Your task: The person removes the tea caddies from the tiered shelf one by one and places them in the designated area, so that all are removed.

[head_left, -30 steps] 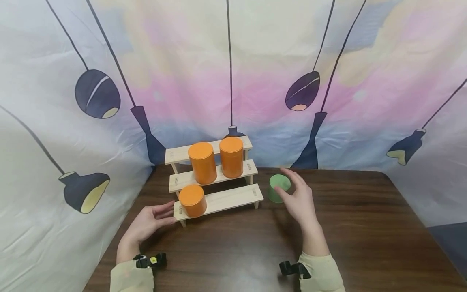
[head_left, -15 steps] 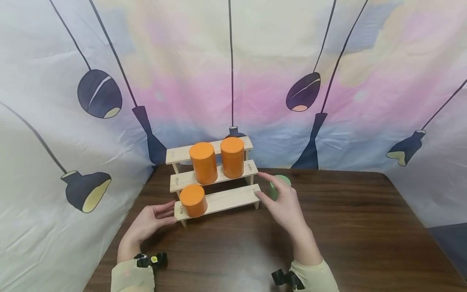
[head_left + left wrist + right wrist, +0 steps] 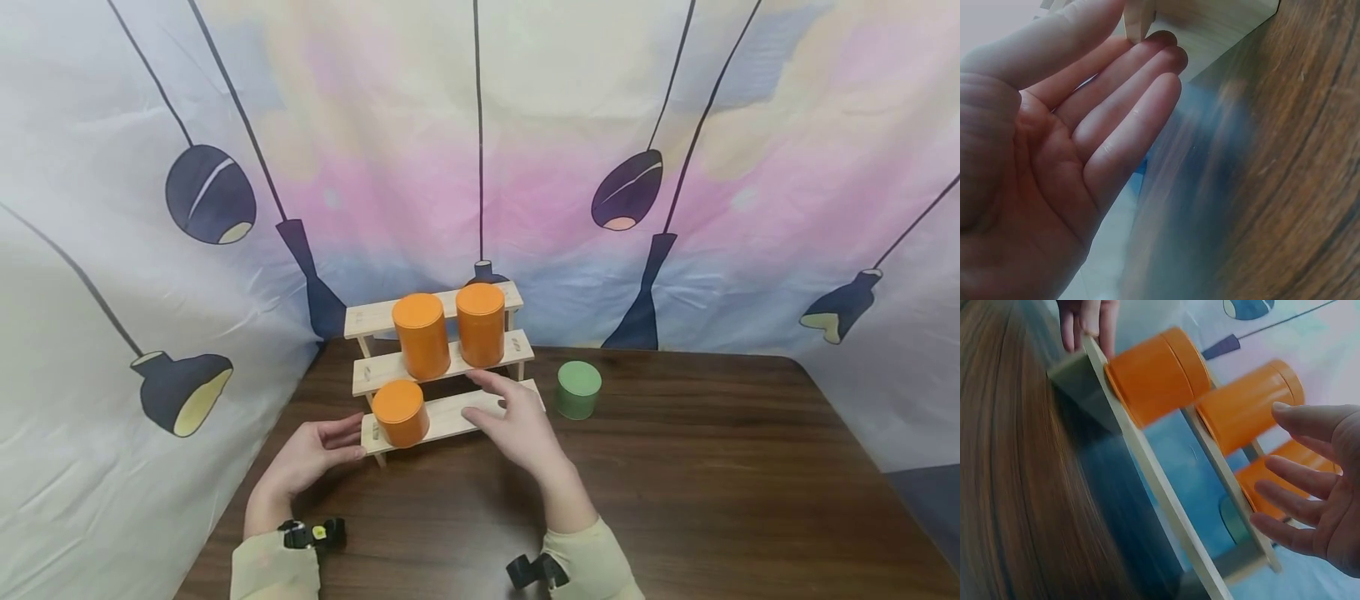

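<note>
A three-tier wooden display stand (image 3: pixel 457 414) stands on the table. My left hand (image 3: pixel 303 457) is at its lower left end, and the left wrist view shows the thumb and fingers meeting the wood (image 3: pixel 1139 17). Above the right part of the bottom tier, my right hand (image 3: pixel 517 425) has its fingers spread, holding nothing. A short orange canister (image 3: pixel 401 415) sits at the left of the bottom tier. Two taller orange canisters, one left (image 3: pixel 422 337) and one right (image 3: pixel 482 327), stand upright on the middle tier. The right wrist view shows my right fingers (image 3: pixel 1300 481) beside the orange canisters.
A short green canister (image 3: pixel 578 392) stands on the dark wooden table (image 3: pixel 720 467), right of the stand. Behind the table hangs a cloth backdrop (image 3: pixel 555 108) printed with lamps. The top tier (image 3: pixel 371 318) bears no canister.
My right hand has left the green canister and moved left, over the bottom tier. The green canister stays on the table. My left hand keeps its place at the stand.
</note>
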### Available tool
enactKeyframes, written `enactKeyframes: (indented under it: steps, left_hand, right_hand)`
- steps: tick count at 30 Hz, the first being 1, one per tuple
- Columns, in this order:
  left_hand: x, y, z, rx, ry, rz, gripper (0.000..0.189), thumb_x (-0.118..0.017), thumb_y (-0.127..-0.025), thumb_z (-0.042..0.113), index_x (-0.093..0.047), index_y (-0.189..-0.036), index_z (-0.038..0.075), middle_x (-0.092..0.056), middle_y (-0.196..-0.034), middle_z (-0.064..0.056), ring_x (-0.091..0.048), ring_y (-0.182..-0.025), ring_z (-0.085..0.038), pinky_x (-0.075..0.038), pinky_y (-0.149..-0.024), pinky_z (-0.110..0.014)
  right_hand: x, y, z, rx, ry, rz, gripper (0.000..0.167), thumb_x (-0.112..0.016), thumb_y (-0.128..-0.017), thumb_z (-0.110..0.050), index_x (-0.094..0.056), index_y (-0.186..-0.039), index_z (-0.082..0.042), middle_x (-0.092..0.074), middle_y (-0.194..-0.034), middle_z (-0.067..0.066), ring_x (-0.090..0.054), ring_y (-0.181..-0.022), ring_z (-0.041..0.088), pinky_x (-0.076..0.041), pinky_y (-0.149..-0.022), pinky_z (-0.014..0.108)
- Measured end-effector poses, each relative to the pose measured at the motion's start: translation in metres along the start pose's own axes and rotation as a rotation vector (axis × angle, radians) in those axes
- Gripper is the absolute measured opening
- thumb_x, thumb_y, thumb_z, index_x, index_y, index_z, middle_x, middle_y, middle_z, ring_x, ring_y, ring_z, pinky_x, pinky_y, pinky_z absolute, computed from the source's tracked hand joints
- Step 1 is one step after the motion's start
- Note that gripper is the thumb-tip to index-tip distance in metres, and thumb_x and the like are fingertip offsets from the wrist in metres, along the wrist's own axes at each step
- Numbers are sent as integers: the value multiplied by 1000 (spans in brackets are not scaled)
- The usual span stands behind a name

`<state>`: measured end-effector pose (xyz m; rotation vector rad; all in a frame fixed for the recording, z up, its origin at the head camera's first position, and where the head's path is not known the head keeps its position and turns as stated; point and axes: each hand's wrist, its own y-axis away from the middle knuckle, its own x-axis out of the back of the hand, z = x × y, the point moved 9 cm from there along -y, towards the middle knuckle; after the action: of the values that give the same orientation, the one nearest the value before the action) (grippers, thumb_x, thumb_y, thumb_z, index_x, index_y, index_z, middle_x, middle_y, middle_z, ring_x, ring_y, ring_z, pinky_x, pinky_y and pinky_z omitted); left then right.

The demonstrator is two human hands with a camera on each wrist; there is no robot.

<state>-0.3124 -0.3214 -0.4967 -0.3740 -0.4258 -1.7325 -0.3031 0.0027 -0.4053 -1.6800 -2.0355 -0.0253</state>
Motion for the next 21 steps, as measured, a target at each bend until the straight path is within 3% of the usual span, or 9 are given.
enactKeyframes:
  steps: [8, 14, 21]
  left_hand:
    - [-2, -3, 0, -16, 21, -11, 70, -89, -90, 19, -59, -147, -7, -58, -149, -23, -68, -127, -29, -58, -94, -25]
    - [-2, -4, 1, -13, 27, -8, 68, -89, -90, 19, -60, -147, -5, -58, -150, -21, -69, -126, -27, -58, -94, -25]
    - [-1, 0, 2, -31, 48, -24, 66, -86, -93, 17, -58, -148, -7, -54, -153, -24, -67, -128, -33, -59, -93, -27]
  right_hand:
    - [-46, -5, -18, 44, -30, -106, 53, -83, -97, -21, -66, -147, -22, -67, -144, -8, -62, -134, 19, -49, -111, 57]
    - [-57, -5, -23, 88, -20, -56, 53, -86, -95, -20, -69, -145, -20, -67, -145, -5, -64, -130, 21, -53, -107, 55]
    - [-72, -5, -25, 159, 52, -18, 63, -90, -91, -26, -65, -149, -20, -58, -155, 8, -56, -141, 22, -53, -109, 47]
